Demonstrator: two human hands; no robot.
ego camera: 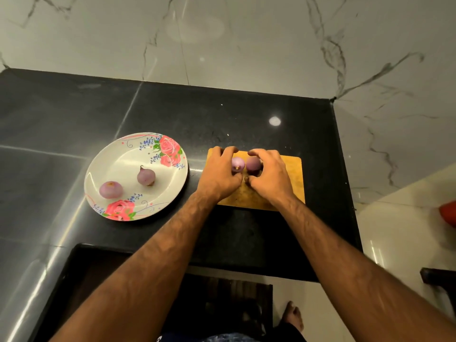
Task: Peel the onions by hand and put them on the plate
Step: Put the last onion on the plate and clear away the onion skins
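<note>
On a wooden cutting board (291,174) two small purple onions sit side by side. My left hand (220,172) curls its fingers round the left onion (238,164), which looks pale and peeled. My right hand (269,175) curls round the darker right onion (253,164). The thumbs meet in front of the onions. To the left, a white plate with pink roses (128,149) carries two peeled onions, one (111,190) near its front left and one with a stem tip (146,177) at its middle.
The board and plate lie on a black stone counter (74,114) backed by white marble wall tiles. The counter ends just right of the board. A dark recess cuts into its near edge. A red object (450,213) shows at the far right.
</note>
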